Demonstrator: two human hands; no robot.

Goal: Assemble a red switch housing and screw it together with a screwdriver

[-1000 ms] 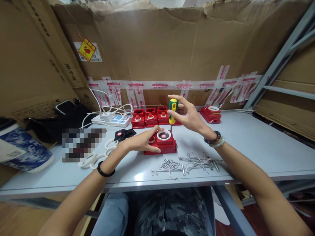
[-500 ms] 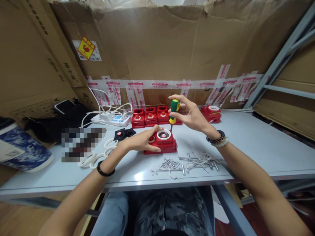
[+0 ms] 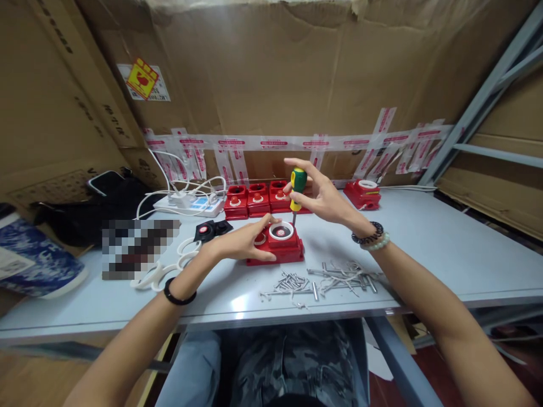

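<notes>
A red housing (image 3: 282,253) with a white ring (image 3: 281,239) on top lies on the table in front of me. My left hand (image 3: 246,240) grips it from the left, thumb on the near side and fingers over the top. In my right hand (image 3: 320,195) is a screwdriver (image 3: 298,182) with a green and yellow handle, held upright. Its shaft points down at the housing's right back corner; the tip is too small to make out. Nearer the table's edge lie a heap of screws (image 3: 291,281) and a pile of metal rods and pins (image 3: 345,278).
Several red housings (image 3: 258,204) stand in a row behind, and another red housing (image 3: 363,195) sits back right. White rings (image 3: 162,276), black parts (image 3: 206,230), a power strip (image 3: 199,204) with cables and a blue-white cup (image 3: 38,260) are at left. Cardboard (image 3: 271,85) closes the back.
The screwdriver handle has turned within my right hand's fingers. My left hand still holds the housing in place. The whole view has shifted slightly.
</notes>
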